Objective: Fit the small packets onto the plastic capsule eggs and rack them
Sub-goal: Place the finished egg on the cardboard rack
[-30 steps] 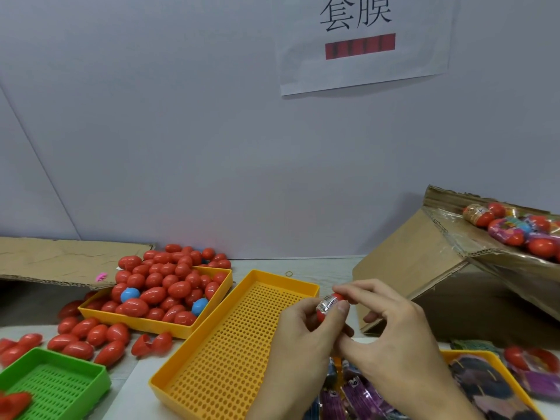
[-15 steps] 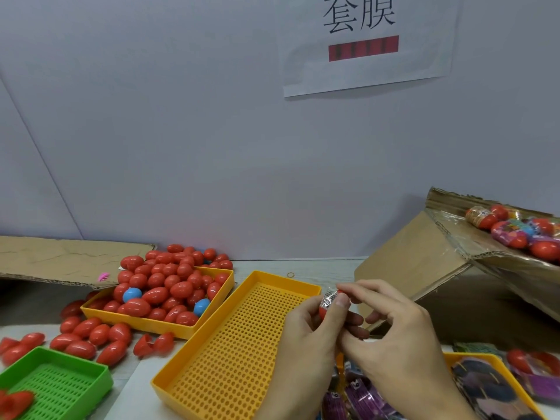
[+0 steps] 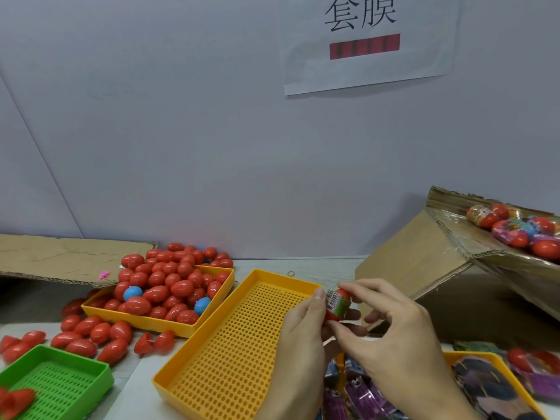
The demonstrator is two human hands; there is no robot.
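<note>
A red capsule egg (image 3: 338, 304) with a printed packet sleeve round its middle sits between both hands, just right of the perforated yellow rack tray (image 3: 239, 344). My left hand (image 3: 303, 331) holds it from the left with the thumb up along its side. My right hand (image 3: 391, 331) pinches its top and lower end with fingertips. Loose packets (image 3: 357, 395), purple and dark, lie in a yellow tray (image 3: 448, 356) under my wrists.
A yellow tray (image 3: 224, 283) heaped with red and a few blue eggs stands at the left, with more red eggs (image 3: 91, 334) spilled in front. A green tray (image 3: 60, 386) is at the lower left. A cardboard box (image 3: 424, 268) with sleeved eggs (image 3: 515, 228) stands right.
The packet has slid further down over the egg, which now shows its barcode side. My right fingers have shifted to the egg's top and bottom, and the hands sit slightly lower.
</note>
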